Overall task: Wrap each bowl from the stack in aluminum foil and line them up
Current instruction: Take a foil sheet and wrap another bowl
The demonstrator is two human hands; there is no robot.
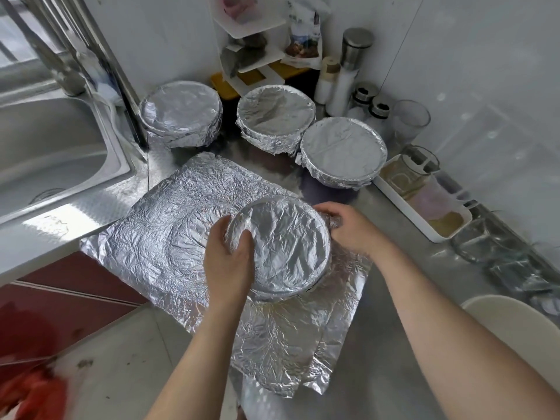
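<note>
Both hands grip the foil-covered bowl (277,247) near the worktop's front edge: left hand (227,259) curled over its rim, right hand (348,228) pinching foil. Rigid bowl, thin tearable foil; best held by the rim.

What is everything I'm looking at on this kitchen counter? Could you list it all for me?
wrapped bowls: three, silver foil, row at the counter's back
held bowl: one, foil-covered, above the sheets
foil sheets: at least two, silver, crumpled, counter front
sink: one, steel, left
white tray: one, right side
seasoning bottles: several, white and steel, back right
white rack: one, back corner
hands: left hand and right hand, bare, gripping the held bowl's rim
</note>
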